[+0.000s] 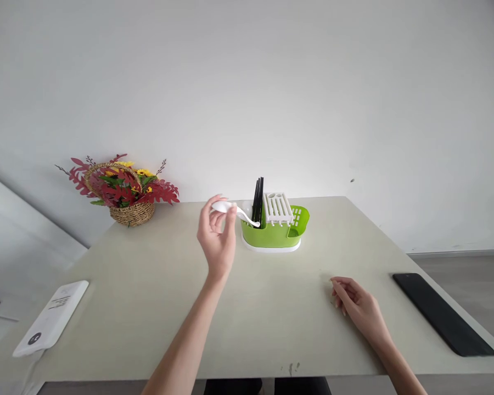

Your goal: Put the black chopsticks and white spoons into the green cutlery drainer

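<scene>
My left hand [218, 241] is raised over the table, pinching a white soup spoon [244, 216] between thumb and fingers. The spoon's bowl lies near my fingers, and its handle slopes down to the right, in front of a green cutlery holder [267, 237]. Black chopsticks [258, 200] stand in the holder's left side. A white slotted rack [279, 208] with small hooks sits on its middle. Low on the right of the table, my right hand [356, 307] rests with its fingers loosely curled together and nothing visible in them, apart from the holder.
A wicker basket [132, 214] of red and yellow flowers stands at the back left. A white power strip-like box [53, 315] lies by the left edge, a cable beside it. Near the right edge lies a flat black object [442, 312]. Behind the table is a wall [247, 99].
</scene>
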Demonstrator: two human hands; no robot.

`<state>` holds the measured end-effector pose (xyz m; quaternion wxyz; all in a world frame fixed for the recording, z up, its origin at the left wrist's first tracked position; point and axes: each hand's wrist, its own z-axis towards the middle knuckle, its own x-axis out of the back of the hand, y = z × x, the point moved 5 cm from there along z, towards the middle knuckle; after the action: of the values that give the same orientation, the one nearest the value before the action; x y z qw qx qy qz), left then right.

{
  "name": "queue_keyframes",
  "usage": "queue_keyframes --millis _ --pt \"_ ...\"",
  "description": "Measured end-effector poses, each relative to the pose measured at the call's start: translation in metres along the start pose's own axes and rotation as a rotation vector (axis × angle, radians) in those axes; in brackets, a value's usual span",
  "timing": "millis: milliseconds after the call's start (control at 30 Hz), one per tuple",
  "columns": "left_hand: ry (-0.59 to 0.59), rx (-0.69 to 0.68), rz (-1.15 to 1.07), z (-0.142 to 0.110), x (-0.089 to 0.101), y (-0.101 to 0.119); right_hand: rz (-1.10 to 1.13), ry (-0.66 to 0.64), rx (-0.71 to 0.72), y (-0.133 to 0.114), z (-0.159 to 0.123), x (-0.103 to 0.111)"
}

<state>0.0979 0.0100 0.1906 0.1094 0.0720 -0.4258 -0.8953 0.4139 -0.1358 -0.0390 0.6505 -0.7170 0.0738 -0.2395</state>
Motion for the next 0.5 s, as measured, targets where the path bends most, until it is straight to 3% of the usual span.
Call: queue_keyframes --millis 233,500 --pt "-0.054 -0.007 -0.134 -0.017 -0.022 -0.028 0.012 0.009 -0.008 -0.003 -0.001 0.0" --pt "-0.091 0.001 -0.05 -0.021 -0.033 -0.053 0.004 0.008 -0.015 -0.005 -0.001 0.0"
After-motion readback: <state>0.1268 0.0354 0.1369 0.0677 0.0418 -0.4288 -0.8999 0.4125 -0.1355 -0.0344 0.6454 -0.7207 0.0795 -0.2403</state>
